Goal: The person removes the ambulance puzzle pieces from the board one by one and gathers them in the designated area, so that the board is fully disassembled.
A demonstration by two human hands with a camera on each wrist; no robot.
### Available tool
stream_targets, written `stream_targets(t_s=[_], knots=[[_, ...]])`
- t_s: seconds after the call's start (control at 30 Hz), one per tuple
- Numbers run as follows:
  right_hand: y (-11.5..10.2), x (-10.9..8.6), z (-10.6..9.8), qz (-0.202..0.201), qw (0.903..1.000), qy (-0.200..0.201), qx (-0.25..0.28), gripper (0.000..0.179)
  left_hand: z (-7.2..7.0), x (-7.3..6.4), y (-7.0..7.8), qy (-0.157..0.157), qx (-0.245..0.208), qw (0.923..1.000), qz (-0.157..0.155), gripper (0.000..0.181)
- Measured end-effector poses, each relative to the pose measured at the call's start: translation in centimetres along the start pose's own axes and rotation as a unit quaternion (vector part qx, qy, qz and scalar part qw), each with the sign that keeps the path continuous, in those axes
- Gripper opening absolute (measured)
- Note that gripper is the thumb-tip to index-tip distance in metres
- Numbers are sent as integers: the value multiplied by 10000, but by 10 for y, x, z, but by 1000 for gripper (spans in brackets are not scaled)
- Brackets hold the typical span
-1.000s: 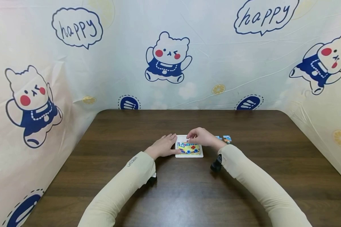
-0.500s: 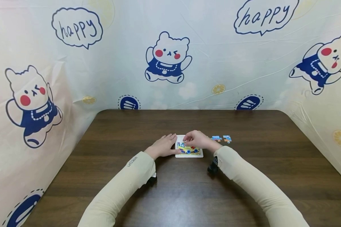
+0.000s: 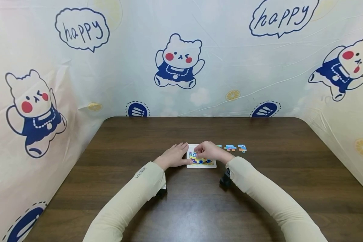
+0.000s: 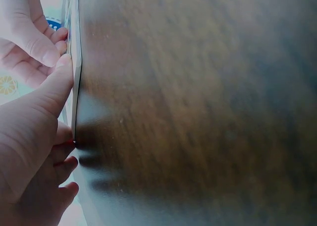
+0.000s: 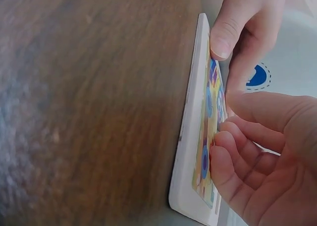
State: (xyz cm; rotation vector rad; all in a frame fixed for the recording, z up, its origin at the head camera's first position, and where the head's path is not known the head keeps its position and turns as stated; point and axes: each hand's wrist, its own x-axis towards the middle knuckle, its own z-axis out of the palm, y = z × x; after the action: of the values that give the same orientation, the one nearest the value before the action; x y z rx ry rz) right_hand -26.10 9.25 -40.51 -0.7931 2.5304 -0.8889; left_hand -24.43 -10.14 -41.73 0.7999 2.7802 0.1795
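Note:
A white-framed jigsaw puzzle tray (image 3: 201,166) lies on the table, its picture showing a yellow vehicle with blue wheels. My left hand (image 3: 173,156) rests at its left side, fingers extended along the edge and thumb on the lower left of the picture. My right hand (image 3: 211,151) reaches over the tray's upper part, thumb and fingertips pinched together at a puzzle piece mostly hidden by them. In the right wrist view, the right fingertips (image 5: 221,141) are right at the picture surface, beside the left thumb (image 5: 221,45).
Loose blue-and-orange puzzle pieces lie right of the tray, one puzzle piece (image 3: 230,148) nearer and another puzzle piece (image 3: 242,148) farther right; part of a third shows beside the right hand. The brown wooden table (image 3: 187,208) meets a printed cloth backdrop (image 3: 224,67) at its far edge.
My right hand has moved slightly left and down over the tray, uncovering more of the loose pieces to its right. My left hand has stayed still.

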Motion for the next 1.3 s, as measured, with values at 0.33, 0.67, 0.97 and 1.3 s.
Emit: stream_targets(t_s=[0.33,0.67,0.97,1.3], knots=[[-1,0,0,-52,9999,36,-128,24,0,0,0,4,17,10000,18,81],[-1,1,-1,300,9976,189,591,8,1,1,0,-26,-55,10000,-11,82],[6,4,-2,414,9944,345,909,4,1,2,-1,5,-77,10000,-8,81],[9,6,-2,487,9926,397,1039,7,1,2,0,38,-53,10000,0,81]])
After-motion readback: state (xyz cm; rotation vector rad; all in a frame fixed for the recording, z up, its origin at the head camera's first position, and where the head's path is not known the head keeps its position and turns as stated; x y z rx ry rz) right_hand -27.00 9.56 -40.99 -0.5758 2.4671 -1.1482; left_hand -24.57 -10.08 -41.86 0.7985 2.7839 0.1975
